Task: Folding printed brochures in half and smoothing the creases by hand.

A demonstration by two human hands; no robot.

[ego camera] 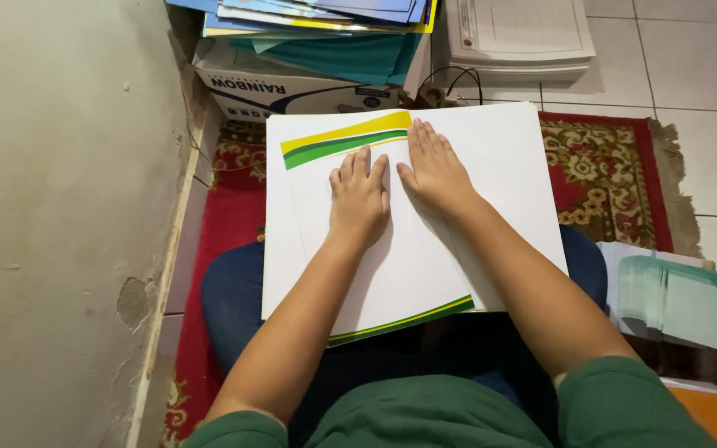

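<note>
- A large white sheet (425, 274) with yellow and green bands at its upper and lower edges is laid across the lap of a seated person, over a wider white board (516, 166).
- The left hand (358, 199) is pressed flat on the sheet, fingers extended and close together, nothing gripped.
- The right hand (435, 170) is laid flat just beside it, fingers straight and narrow, thumb touching the left hand's forefinger; nothing is held.
- The step in hand is judged to be a flattening or creasing of the sheet along its middle line.
- Even downward pressure and an outward sweep along that line would be called for, with the edges kept square.
- The sheet appears thin, smooth, matte and easily bent; the board beneath looks stiffer.
- A red patterned rug (607, 166) with a fringed edge is spread on pale glossy tiles (690, 66).
- A cardboard box (292, 87) topped with blue and teal sheets is seen by the rough plaster wall (60, 207).
</note>
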